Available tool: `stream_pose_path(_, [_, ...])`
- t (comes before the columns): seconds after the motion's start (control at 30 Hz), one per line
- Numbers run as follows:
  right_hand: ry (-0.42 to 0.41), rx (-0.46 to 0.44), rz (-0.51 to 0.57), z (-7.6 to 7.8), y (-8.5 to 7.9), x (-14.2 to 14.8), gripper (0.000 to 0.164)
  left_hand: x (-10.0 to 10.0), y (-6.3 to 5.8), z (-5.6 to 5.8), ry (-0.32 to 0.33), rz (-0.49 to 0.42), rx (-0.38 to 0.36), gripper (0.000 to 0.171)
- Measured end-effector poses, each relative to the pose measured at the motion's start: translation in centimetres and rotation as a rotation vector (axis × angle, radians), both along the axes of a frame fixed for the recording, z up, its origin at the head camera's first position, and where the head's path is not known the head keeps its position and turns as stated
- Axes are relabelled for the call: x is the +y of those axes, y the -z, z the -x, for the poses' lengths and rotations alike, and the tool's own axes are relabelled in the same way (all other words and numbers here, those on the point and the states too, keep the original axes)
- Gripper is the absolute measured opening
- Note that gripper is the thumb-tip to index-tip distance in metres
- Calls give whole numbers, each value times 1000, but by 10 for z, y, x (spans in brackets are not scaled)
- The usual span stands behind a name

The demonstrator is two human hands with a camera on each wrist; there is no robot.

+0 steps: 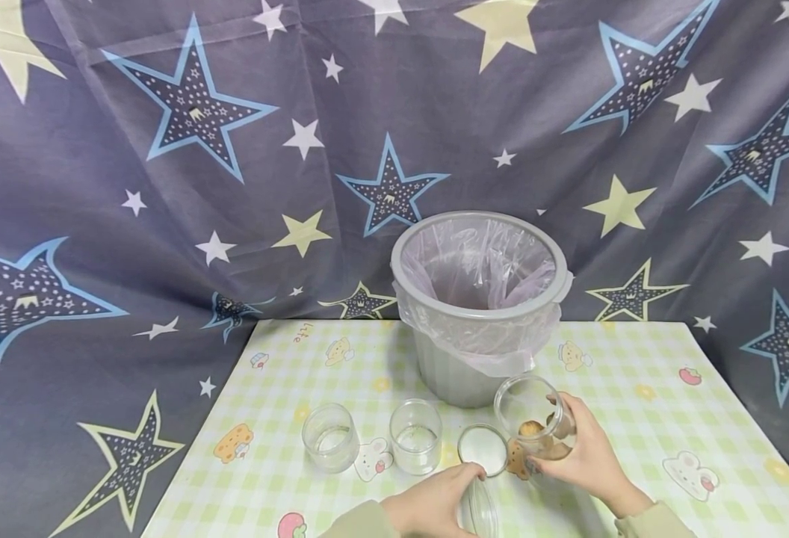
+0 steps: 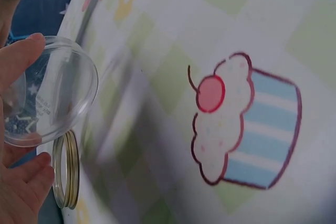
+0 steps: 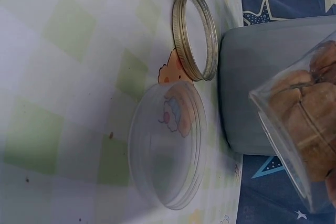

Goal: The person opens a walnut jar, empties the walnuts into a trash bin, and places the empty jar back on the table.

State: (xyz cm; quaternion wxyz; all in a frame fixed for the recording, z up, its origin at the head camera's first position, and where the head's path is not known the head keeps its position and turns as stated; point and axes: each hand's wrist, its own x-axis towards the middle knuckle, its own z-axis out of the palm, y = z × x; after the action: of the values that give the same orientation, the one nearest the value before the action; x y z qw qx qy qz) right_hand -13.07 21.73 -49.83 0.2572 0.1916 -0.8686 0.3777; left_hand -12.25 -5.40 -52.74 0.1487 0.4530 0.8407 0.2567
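My right hand (image 1: 586,456) grips a clear jar (image 1: 525,400) that is tilted and raised beside the grey bin. Brown, cracked, walnut-like lumps (image 3: 304,114) lie inside it. With thumb and fingers, my left hand (image 1: 435,501) holds a clear shallow round lid (image 2: 65,87) near the table's front. Just beyond that hand a gold-edged ring lid (image 1: 483,450) rests on the table. Another clear round lid (image 3: 168,148) lies next to the ring in the right wrist view. Two more clear jars (image 1: 330,441) stand upright to the left.
A grey bin (image 1: 482,310) with a translucent pinkish liner stands at the back of the table, behind the ring lid. A green-checked cloth (image 1: 273,418) printed with cartoons covers the table. Behind hangs a dark curtain (image 1: 341,90) with stars. Small brown crumbs (image 3: 111,135) dot the cloth.
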Motion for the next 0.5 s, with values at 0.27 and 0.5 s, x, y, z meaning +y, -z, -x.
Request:
stream_pose_path(0.27, [-2, 0, -8, 0, -1, 3, 97, -5, 0, 2, 2, 30, 16, 83])
stream_pose_path(0.5, [4, 7, -11, 1, 0, 5, 96, -9, 1, 7, 30, 75, 59, 90])
